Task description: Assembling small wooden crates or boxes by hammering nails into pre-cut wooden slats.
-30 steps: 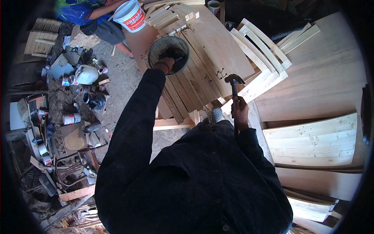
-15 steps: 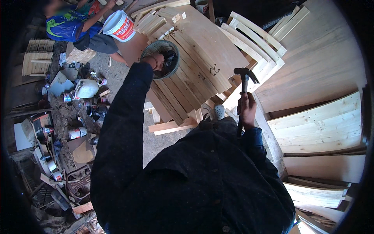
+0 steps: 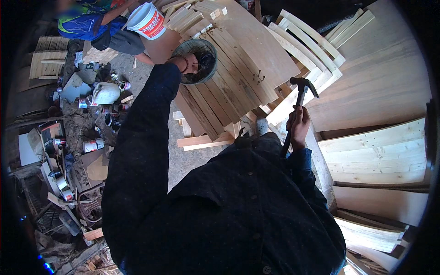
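My left hand (image 3: 190,63) is inside a round green-grey plastic basket (image 3: 213,75), its fingers bunched together over the contents. What they pinch, if anything, is hidden. A dark plastic bag (image 3: 207,60) lies in the basket beside the fingers. The basket stands on a wooden panel of side-by-side boards (image 3: 229,87). Several dark nails (image 3: 259,75) lie on the boards to the basket's right. In front of my body at the right, my right hand (image 3: 299,127) is closed around the handle of a claw hammer (image 3: 303,87), head up.
Another person (image 3: 98,27) sits at the far left beside a white and red bucket (image 3: 147,22). Slatted wooden frames (image 3: 311,43) lean beyond the panel. Large plywood sheets (image 3: 366,78) and curved panels (image 3: 373,151) line the right. Cans and a white jug (image 3: 106,93) clutter the left floor.
The view has shifted slightly, so the scene sits a little to the right. My left hand has turned within the basket, its fingers more bunched. The hammer remains in my right hand, tilted more.
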Available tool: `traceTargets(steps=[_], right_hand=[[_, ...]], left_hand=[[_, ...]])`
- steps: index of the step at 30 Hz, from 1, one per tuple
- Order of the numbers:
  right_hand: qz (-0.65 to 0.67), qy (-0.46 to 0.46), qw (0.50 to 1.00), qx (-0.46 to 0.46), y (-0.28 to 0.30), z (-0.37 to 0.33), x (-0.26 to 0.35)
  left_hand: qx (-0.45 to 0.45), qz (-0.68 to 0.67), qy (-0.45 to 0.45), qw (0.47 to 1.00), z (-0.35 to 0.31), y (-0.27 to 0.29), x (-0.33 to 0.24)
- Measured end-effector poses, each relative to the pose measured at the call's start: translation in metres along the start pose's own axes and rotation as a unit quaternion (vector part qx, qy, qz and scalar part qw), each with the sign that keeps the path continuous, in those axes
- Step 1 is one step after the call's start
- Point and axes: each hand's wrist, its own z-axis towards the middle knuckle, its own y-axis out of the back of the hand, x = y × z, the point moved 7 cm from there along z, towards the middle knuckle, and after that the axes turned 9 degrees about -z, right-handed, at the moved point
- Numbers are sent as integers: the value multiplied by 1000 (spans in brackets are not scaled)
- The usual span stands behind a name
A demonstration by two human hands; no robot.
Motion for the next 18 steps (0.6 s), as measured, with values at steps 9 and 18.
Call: traceTargets(steps=[9, 18], right_hand=[[-4, -23, 1000, -6, 3, 3, -7], [-2, -36, 999, -7, 6, 3, -12]], left_hand=[[-162, -118, 69, 977, 19, -1, 13], [-152, -277, 159, 935, 31, -10, 25]])
